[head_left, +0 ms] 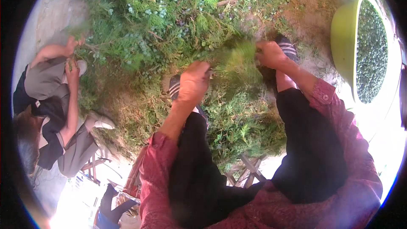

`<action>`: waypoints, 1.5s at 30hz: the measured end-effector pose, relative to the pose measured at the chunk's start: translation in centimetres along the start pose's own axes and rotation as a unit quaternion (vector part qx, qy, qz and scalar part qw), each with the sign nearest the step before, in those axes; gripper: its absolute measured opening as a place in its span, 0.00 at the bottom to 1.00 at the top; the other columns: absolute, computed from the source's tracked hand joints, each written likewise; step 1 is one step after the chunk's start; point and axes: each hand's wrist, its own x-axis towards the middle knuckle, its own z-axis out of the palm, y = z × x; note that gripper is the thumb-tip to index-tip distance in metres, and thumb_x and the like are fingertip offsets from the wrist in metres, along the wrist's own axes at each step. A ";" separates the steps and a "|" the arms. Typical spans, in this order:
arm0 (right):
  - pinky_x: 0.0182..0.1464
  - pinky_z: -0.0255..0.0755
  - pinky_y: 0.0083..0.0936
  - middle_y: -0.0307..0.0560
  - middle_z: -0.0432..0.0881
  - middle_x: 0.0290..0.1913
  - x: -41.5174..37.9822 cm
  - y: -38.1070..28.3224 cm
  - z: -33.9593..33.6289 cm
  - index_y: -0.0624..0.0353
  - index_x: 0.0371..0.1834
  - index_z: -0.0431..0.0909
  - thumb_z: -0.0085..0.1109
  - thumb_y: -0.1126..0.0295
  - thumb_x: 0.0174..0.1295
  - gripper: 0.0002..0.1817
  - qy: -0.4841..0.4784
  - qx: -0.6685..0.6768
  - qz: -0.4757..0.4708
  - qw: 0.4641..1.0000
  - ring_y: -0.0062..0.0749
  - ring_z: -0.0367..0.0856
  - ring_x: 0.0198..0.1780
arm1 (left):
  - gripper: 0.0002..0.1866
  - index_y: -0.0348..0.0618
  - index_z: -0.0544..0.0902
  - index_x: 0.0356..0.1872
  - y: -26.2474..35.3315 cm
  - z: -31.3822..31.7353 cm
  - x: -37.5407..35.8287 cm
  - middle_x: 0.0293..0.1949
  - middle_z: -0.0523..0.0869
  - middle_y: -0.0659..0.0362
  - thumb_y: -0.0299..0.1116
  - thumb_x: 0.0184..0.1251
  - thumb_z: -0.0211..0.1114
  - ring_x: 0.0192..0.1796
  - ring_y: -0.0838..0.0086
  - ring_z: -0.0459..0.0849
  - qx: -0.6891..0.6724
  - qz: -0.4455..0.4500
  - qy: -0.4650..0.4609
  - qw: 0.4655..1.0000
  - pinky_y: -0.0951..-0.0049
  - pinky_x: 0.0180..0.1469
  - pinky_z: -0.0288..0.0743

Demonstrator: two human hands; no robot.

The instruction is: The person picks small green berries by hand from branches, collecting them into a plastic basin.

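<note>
A leafy green conifer sprig point(239, 57), smeared by motion, spans the gap between my two hands above the heap of cut branches. My right hand point(271, 55) is closed on one end of it, close to my striped shoe point(287, 48). Curled fingers close my left hand point(195, 82) near the sprig's other end, beside my other shoe point(174, 87); what they pinch, if anything, is hidden. Under both hands lies the heap of conifer branches point(229, 114), and clusters of pale blue-green berries point(146, 10) dot its far part.
To the right stands a yellow-green tub point(343, 40) filled with small blue-green berries point(373, 55). At the left a seated person point(46, 85) holds a sprig in both hands. Wooden stool legs point(252, 169) show between my knees, and bare ground point(313, 8) lies at upper right.
</note>
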 end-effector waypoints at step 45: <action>0.24 0.68 0.18 0.40 0.74 0.25 -0.6 -11.1 -9.0 0.62 0.36 0.74 0.56 0.43 0.53 0.28 -0.189 0.476 0.034 0.858 0.18 0.72 0.25 | 0.12 0.39 0.74 0.33 7.8 -6.1 2.3 0.24 0.76 0.63 0.38 0.61 0.61 0.24 0.80 0.75 -0.472 -0.333 -0.012 0.816 0.79 0.23 0.70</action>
